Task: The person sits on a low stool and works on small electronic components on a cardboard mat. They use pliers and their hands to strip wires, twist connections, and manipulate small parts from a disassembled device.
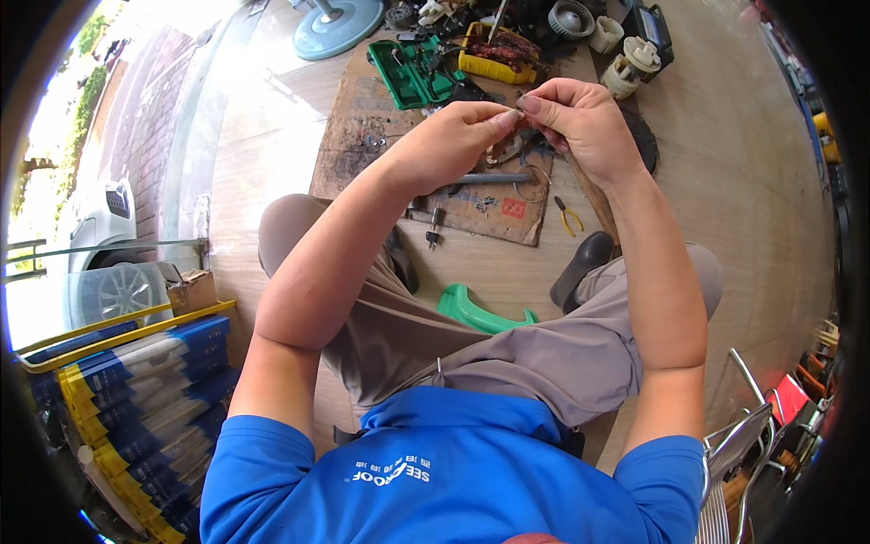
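Note:
My left hand (pixel 453 143) and my right hand (pixel 587 127) meet above the cardboard sheet (pixel 349 150), thumbs and fingertips pinched together. Whatever sits between the fingertips is too small to make out. Under the hands, partly hidden, lie small parts and a grey metal bar (pixel 494 179). A long wooden handle (pixel 591 195) slants down beside my right wrist. Pliers with yellow handles (pixel 570 218) rest on the floor right of the cardboard. Near its front edge is a small dark part with prongs (pixel 433 227).
Beyond my hands are an open green tool case (pixel 403 77), a yellow tray (pixel 471 63) of reddish tangled pieces, a blower wheel (pixel 571 18) and a white pump-like unit (pixel 632 68). A green plastic stool (pixel 480 313) shows between my legs. Stacked boxes (pixel 145 408) stand at left.

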`<state>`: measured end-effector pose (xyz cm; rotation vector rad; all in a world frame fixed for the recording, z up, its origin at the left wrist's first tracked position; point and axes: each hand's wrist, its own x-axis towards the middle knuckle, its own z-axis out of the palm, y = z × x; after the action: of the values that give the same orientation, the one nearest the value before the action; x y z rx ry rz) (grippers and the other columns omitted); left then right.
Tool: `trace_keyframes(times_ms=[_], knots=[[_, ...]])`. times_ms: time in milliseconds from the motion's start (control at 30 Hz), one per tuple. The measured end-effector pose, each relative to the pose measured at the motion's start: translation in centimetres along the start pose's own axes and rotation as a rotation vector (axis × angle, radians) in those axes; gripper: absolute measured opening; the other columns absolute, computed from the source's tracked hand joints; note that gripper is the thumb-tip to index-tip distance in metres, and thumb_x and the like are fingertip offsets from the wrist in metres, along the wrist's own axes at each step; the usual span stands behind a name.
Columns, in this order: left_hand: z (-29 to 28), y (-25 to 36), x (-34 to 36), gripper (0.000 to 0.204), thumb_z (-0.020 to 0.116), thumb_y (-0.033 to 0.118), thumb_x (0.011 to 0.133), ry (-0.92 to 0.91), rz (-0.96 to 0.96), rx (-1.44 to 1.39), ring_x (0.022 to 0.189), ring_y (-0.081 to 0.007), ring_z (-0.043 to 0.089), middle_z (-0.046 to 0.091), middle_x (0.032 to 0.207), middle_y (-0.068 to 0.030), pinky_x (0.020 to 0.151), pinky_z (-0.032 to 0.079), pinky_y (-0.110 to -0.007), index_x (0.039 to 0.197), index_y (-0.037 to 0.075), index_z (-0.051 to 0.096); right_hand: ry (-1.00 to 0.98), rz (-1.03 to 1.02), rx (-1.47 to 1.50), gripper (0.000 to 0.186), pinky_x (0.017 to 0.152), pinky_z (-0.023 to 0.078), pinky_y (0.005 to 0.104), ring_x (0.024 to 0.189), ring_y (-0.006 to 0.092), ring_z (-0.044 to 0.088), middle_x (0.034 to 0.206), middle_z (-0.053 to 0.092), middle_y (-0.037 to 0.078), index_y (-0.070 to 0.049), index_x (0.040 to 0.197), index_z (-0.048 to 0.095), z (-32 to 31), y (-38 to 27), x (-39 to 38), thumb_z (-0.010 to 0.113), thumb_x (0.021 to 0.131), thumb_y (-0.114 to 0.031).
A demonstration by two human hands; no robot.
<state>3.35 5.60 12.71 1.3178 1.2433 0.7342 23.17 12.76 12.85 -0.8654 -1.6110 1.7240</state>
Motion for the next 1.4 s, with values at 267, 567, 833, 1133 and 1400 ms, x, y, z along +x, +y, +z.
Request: trace_keyframes(times_ms=[267,567,833,1133,1400], knots=[[0.9,-0.2,0.1,0.026,0.048,0.025,0.109,-0.229,-0.08,-0.794,0.078,-0.016,0.062,0.057,0.084,-0.0015,0.075,0.057,-0.035,0.11,0.002,0.06,-0.014,0.037,0.137,0.021,0.055,0.043,0.0199,0.062,0.0034,0.052,0.078,0.068,-0.002,-0.002,0.098,0.074,-0.6,0.9,0.8,0.073,0.095,-0.023],[-0.4,0.4,0.9,0.02,0.043,0.023,0.11,0.213,0.085,-1.13,0.068,-0.014,0.041,0.046,0.08,-0.0024,0.058,0.037,-0.028,0.104,0.006,0.052,-0.092,0.231,0.311,0.036,0.067,0.052,0.0237,0.075,0.0069,0.062,0.09,0.069,0.002,-0.003,0.124,0.062,4.2,2.4,-1.2,0.057,0.105,-0.033],[-0.6,0.0,1.3,0.019,0.046,0.023,0.109,0.417,0.08,-1.09,0.06,-0.0126,0.04,0.047,0.076,-0.0021,0.052,0.037,-0.028,0.099,0.007,0.05,0.085,-0.331,-0.538,0.015,0.063,0.052,0.0371,0.07,0.025,0.065,0.089,0.069,0.01,-0.003,0.102,0.07,5.5,3.4,-2.2,0.068,0.092,-0.014],[0.5,-0.6,1.1,0.019,0.051,0.021,0.107,0.303,-0.131,-0.529,0.054,-0.006,0.039,0.055,0.075,0.0008,0.049,0.033,-0.023,0.098,0.006,0.058,-0.075,-0.569,-1.057,0.008,0.069,0.052,0.0412,0.081,0.0349,0.063,0.087,0.062,0.013,-0.004,0.092,0.064,1.5,-0.4,-2.0,0.069,0.086,-0.007],[1.8,-0.8,1.1,0.025,0.048,0.019,0.108,0.06,-0.129,-0.274,0.059,-0.0051,0.044,0.07,0.083,-0.005,0.053,0.037,-0.022,0.095,0.005,0.063,0.041,-0.63,-1.022,0.011,0.068,0.052,0.0406,0.08,0.0339,0.064,0.088,0.062,0.012,-0.004,0.091,0.063,-1.1,-0.4,-1.2,0.072,0.086,-0.007]])
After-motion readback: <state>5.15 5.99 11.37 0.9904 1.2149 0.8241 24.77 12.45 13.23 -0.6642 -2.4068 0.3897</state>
